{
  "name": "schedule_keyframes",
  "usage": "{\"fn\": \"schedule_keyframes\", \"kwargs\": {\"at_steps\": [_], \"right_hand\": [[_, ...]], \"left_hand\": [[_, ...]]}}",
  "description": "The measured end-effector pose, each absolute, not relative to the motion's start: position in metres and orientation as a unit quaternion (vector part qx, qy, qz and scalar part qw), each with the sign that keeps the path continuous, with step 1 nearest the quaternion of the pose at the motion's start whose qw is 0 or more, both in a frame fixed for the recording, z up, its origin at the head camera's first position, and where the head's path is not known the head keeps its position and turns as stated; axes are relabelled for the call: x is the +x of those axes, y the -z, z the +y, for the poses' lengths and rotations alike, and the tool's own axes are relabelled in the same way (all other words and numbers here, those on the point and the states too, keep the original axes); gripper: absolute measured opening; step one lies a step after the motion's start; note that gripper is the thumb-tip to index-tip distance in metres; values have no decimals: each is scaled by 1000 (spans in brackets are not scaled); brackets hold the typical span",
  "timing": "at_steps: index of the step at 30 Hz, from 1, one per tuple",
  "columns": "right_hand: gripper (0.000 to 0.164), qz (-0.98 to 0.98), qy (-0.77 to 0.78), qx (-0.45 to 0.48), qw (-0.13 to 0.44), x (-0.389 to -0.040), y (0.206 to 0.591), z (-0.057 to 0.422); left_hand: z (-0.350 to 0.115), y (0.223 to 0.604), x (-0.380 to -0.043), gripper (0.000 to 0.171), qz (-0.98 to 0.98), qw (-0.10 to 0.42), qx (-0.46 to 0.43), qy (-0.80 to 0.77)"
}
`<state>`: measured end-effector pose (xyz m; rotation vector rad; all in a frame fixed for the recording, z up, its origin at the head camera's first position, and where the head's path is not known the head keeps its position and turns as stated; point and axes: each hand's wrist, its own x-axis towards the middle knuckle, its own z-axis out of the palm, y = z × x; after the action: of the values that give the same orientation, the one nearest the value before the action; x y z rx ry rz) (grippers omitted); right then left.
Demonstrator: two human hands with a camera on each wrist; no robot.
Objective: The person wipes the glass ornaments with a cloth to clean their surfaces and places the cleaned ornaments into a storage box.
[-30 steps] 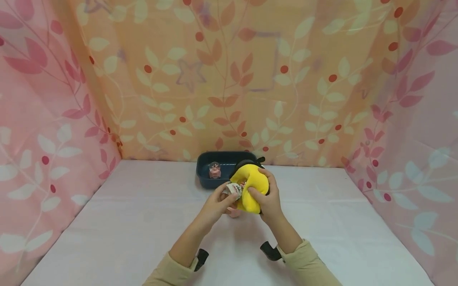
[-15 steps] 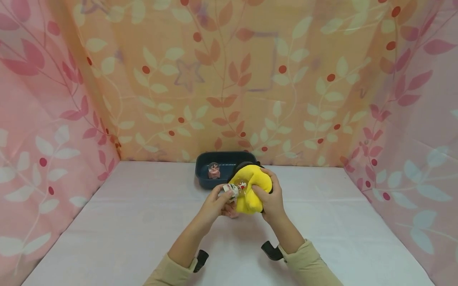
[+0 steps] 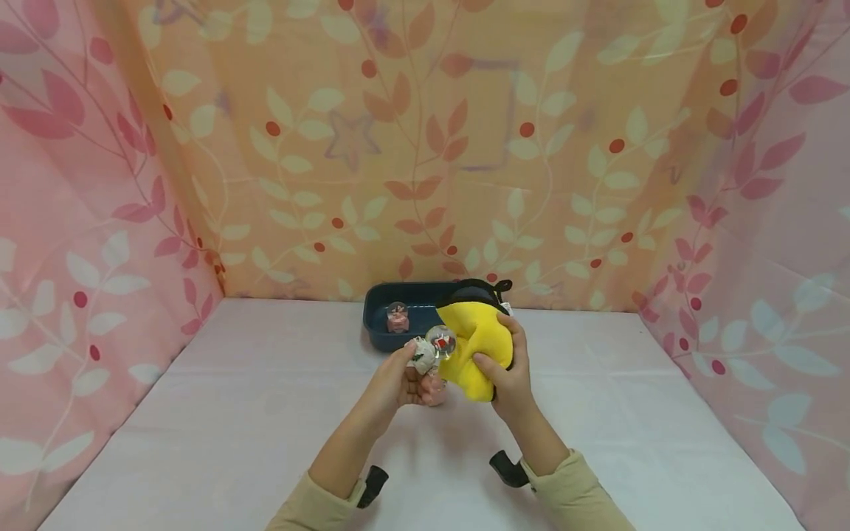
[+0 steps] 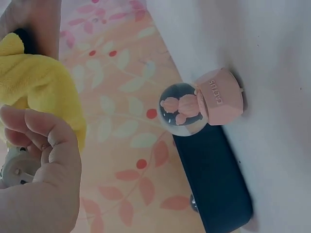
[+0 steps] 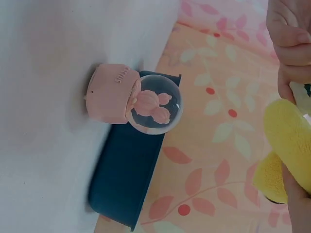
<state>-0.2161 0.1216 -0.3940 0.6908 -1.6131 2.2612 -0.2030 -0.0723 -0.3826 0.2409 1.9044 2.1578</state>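
A: Where was the small snow globe with the clear round dome and the whitish base?

B: In the left hand, above the table. Thumb and fingers were clamped on the base, and the dome, with something red and white inside, pointed towards the other hand.

A: And what did the right hand have?

B: A soft yellow plush piece with black trim and a small black loop. The thumb pressed into its near face, folding the fabric. The two hands were near each other but apart.

A: Did the dome touch the plush?

B: It overlapped the plush's edge from the head view; I couldn't tell whether they touched.

A: What stood below them?

B: A pink snow globe with a faceted base lettered "CACTUS" and pink cactus shapes in its dome. It stood upright on the table, partly hidden by the left hand from above.

A: Anything behind that?

B: A dark blue rectangular tray, near the patterned orange curtain. Another small pink globe with a clear dome sat inside, towards the tray's left end.

A: And the arms?

B: Both wore beige sleeves.
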Motion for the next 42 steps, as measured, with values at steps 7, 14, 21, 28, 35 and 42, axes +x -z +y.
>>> {"fn": "schedule_keyframes", "kwargs": {"at_steps": [7, 14, 21, 28, 35, 42], "right_hand": [[66, -659, -669, 306, 155, -215, 398, 114], [55, -686, -672, 219, 172, -214, 398, 109], [53, -617, -766, 121, 133, -218, 395, 108], [49, -593, -794, 59, 117, -219, 391, 107], [49, -592, -796, 51, 119, -220, 389, 107], [48, -583, -800, 62, 125, -217, 388, 109]], "left_hand": [[-70, 383, -201, 54, 657, 142, 92, -735], [-70, 386, -203, 57, 667, 157, 105, -721], [-71, 389, -203, 51, 610, 173, 137, -761], [-72, 390, -206, 46, 577, 194, 145, -780], [-73, 390, -205, 52, 579, 183, 134, -783], [-73, 388, -206, 51, 570, 168, 126, -795]]}}
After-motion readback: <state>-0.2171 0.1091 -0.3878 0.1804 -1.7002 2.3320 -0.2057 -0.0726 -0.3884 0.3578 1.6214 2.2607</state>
